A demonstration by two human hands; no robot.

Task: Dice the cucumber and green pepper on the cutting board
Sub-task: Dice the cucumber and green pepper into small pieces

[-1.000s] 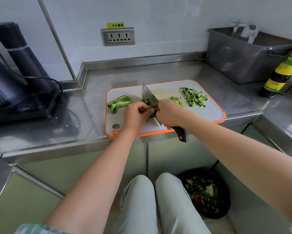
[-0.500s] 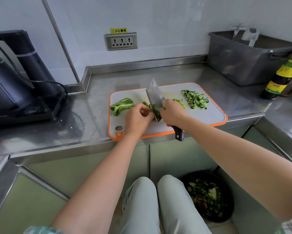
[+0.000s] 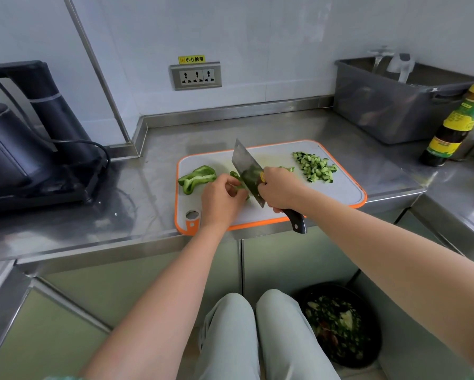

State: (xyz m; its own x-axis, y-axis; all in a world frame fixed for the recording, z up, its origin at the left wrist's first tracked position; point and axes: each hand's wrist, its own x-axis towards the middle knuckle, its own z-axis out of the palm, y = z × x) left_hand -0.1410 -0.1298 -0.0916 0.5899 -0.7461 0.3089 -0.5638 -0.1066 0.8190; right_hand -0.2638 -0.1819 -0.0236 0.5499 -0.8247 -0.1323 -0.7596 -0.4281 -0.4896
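Pepper under the knife: a short green pepper strip [image 3: 236, 179] is pinned at the middle of the white, orange-rimmed cutting board [image 3: 340, 190] by the curled fingers of the left hand [image 3: 222, 200].
Knife: a broad steel cleaver [image 3: 245, 168] with a black handle is gripped by the right hand [image 3: 281, 189]; its blade is set against the strip, just beside the left fingertips.
Uncut pepper: a larger curled green pepper piece [image 3: 197, 178] is seen at the board's left end.
Cucumber: a heap of diced cucumber [image 3: 315, 167] is piled at the far right of the board.
Support: the board is laid on a stainless steel counter [image 3: 148, 187].
Surroundings: a grey plastic tub [image 3: 394, 113] and a dark sauce bottle [image 3: 453, 130] are stood to the right.
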